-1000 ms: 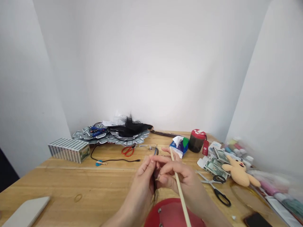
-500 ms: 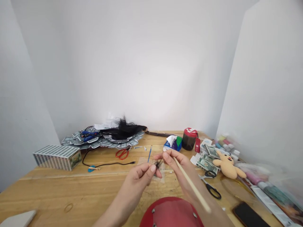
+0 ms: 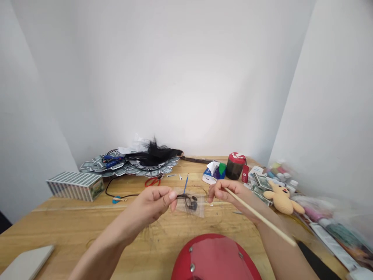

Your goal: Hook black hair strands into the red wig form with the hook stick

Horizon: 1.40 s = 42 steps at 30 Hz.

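My left hand (image 3: 160, 200) is closed in a pinch of thumb and fingers on thin dark hair strands, a few of which hang below it. My right hand (image 3: 230, 193) grips a pale wooden stick (image 3: 260, 216) that slants down to the right; its working tip is hidden by the fingers. Between the hands, on the table, lies a clear plastic sheet (image 3: 199, 210) with dark curled strands and a black blob (image 3: 192, 205) on it. A red domed object (image 3: 215, 256) with metal studs sits close in front of me.
Behind are a blue pencil-like stick (image 3: 186, 183), a red cable (image 3: 153, 181), black hair (image 3: 154, 155) on card pieces, a tissue pack (image 3: 214, 172) and a red-lidded jar (image 3: 235, 166). A striped box (image 3: 75, 186) stands left; a crocheted doll (image 3: 282, 199) sits right.
My hands have moved apart, the left one leftward and the right one rightward with the stick. The plastic sheet between them now shows more fully. The view has shifted slightly.
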### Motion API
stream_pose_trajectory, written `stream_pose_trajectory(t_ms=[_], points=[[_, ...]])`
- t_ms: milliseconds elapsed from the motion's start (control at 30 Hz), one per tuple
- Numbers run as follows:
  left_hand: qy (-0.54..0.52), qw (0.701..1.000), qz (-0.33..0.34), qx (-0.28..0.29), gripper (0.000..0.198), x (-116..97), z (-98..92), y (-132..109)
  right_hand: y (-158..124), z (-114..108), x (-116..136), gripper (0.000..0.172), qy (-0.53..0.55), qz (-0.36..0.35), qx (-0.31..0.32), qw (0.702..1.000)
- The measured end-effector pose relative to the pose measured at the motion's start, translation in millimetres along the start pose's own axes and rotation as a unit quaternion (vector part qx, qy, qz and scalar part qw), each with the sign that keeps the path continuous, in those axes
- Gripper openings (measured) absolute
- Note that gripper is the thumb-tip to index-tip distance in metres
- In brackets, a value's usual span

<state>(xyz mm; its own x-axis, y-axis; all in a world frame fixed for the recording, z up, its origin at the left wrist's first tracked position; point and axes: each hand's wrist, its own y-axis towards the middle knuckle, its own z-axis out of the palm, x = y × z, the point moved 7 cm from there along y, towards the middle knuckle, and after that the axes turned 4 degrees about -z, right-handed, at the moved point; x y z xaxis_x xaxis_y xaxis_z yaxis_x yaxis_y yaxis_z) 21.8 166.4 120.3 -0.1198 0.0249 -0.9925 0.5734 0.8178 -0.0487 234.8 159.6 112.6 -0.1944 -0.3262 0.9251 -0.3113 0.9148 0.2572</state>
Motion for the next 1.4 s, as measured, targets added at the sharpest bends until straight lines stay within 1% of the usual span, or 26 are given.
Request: stream_pose_trajectory(t_ms=[133,233,300,367,433,533,600,633,667,700,733,800,900,933,967,1000,1067,1133,1233,1300,1367,1400], points=[[-0.09,0.996,-0.015,-0.019,0.052,5.8,-5.7,3.3,8.5,-13.8,-26.9,0.038,0.05,-0.004,-0.063,0.997],[-0.148,0.987,-0.009,-0.057,0.052,6.8,-12.0,7.8,12.6,-22.7,-39.2,0.036,0.054,-0.001,-0.113,0.992],[-0.182,0.979,0.002,-0.091,0.054,6.1,-19.1,10.1,13.3,-30.1,-43.3,0.033,0.033,0.002,-0.147,0.989],[-0.21,0.969,0.019,-0.127,0.053,4.6,-29.1,10.8,11.9,-40.9,-46.2,0.031,-0.006,0.009,-0.184,0.983],[-0.233,0.957,0.043,-0.166,0.048,2.3,-43.1,9.4,8.0,-57.0,-48.5,0.029,-0.063,0.018,-0.228,0.971],[-0.25,0.937,0.088,-0.228,0.038,-1.5,-70.3,3.7,-2.3,-87.6,-46.3,0.024,-0.173,0.027,-0.297,0.939],[-0.244,0.926,0.11,-0.266,0.035,-2.3,-87.3,-0.2,-9.0,-101.3,-37.1,0.022,-0.247,0.016,-0.319,0.915],[-0.234,0.923,0.117,-0.283,0.034,-2.0,-93.3,-1.3,-11.1,-102.5,-29.8,0.02,-0.281,0.003,-0.316,0.906],[-0.22,0.922,0.121,-0.294,0.034,-1.2,-96.3,-1.4,-11.9,-98.6,-21.0,0.017,-0.311,-0.014,-0.303,0.901],[-0.202,0.924,0.122,-0.301,0.036,-0.2,-95.7,-0.4,-11.7,-89.4,-11.3,0.013,-0.336,-0.037,-0.283,0.898],[-0.183,0.929,0.119,-0.298,0.038,1.3,-90.8,1.9,-10.6,-75.1,-0.9,0.008,-0.357,-0.063,-0.257,0.896],[-0.144,0.946,0.106,-0.27,0.045,5.6,-69.0,9.3,-7.6,-34.9,19.5,0.007,-0.379,-0.124,-0.192,0.897],[-0.102,0.972,0.082,-0.193,0.05,14.5,-18.6,21.8,-8.6,29.8,46.4,0.011,-0.392,-0.225,-0.113,0.885],[-0.092,0.979,0.077,-0.164,0.05,17.5,-1.5,24.8,-10.9,45.2,53.1,0.009,-0.393,-0.252,-0.104,0.878],[-0.082,0.984,0.073,-0.139,0.051,20.4,13.7,26.8,-13.3,56.1,58.0,0.007,-0.394,-0.27,-0.1,0.873],[-0.069,0.988,0.065,-0.12,0.05,23.3,26.2,27.8,-15.8,62.5,61.6,0.008,-0.395,-0.283,-0.102,0.868],[-0.036,0.993,0.059,-0.096,0.048,25.6,41.9,26.4,-19.6,63.9,65.0,0.009,-0.394,-0.288,-0.114,0.865],[0.003,0.994,0.069,-0.09,0.044,21.7,46.5,22.0,-20.4,56.6,64.6,0.009,-0.39,-0.271,-0.121,0.872],[0.063,0.991,0.088,-0.079,0.038,9.2,43.9,15.1,-16.6,41.2,59.5,0.012,-0.372,-0.217,-0.113,0.896],[0.096,0.989,0.088,-0.066,0.037,2.8,40.7,12.7,-13.4,28.0,54.3,0.012,-0.358,-0.173,-0.113,0.911],[0.123,0.986,0.086,-0.068,0.038,-0.3,36.4,12.1,-13.4,9.7,49.3,0.009,-0.353,-0.123,-0.134,0.918],[0.136,0.984,0.086,-0.075,0.037,-0.5,33.8,12.2,-15.7,-1.5,47.9,0.008,-0.356,-0.098,-0.158,0.916]])
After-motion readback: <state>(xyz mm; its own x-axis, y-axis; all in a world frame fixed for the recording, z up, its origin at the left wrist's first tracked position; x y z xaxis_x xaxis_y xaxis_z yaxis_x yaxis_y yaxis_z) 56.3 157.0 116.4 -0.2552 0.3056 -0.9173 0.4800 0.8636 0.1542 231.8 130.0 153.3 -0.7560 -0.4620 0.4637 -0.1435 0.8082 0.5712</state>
